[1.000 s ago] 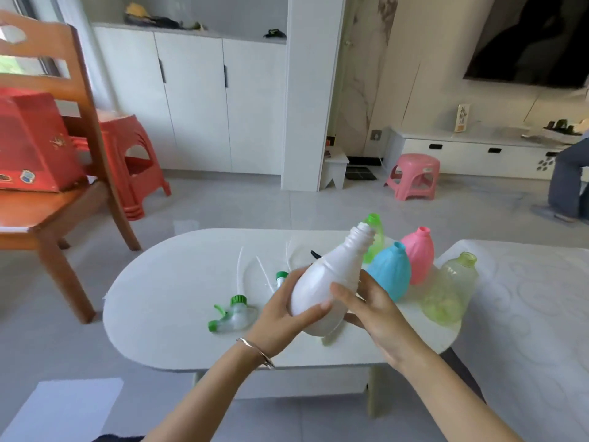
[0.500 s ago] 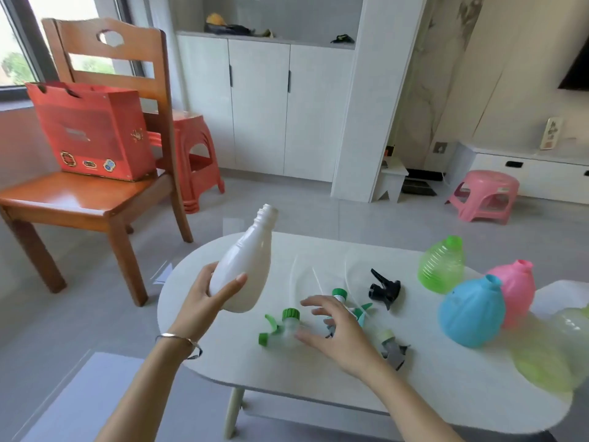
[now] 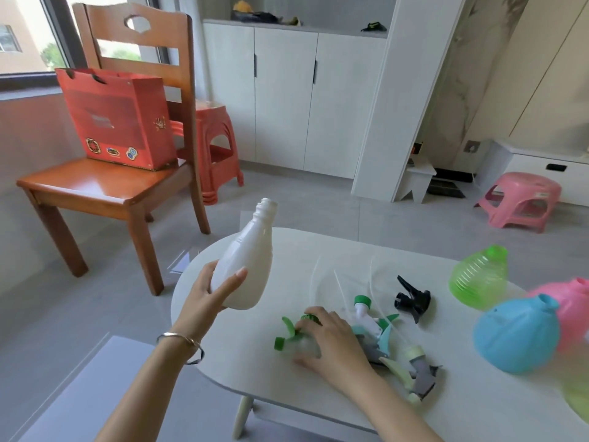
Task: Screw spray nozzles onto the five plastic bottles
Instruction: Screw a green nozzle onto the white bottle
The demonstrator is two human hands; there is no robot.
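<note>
Living room, white oval table [image 3: 223, 314] with chair [image 3: 127, 173] behind; green [image 3: 478, 277], blue [image 3: 516, 334] and pink bottles [image 3: 570, 301] sit uncapped at its right end. Left hand [image 3: 204, 298] grips the white bottle [image 3: 247, 266] tilted above the table's left end, neck bare. Right hand [image 3: 331, 342], off the bottle half a second ago, now closes fingers onto the green nozzle [image 3: 288, 333] in the pile, so first capping looks imminent.

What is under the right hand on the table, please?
The right hand rests over a clear nozzle with green trigger, tip and collar showing at its left. Its body is mostly covered, so whether the fingers have closed on it cannot be seen.
</note>
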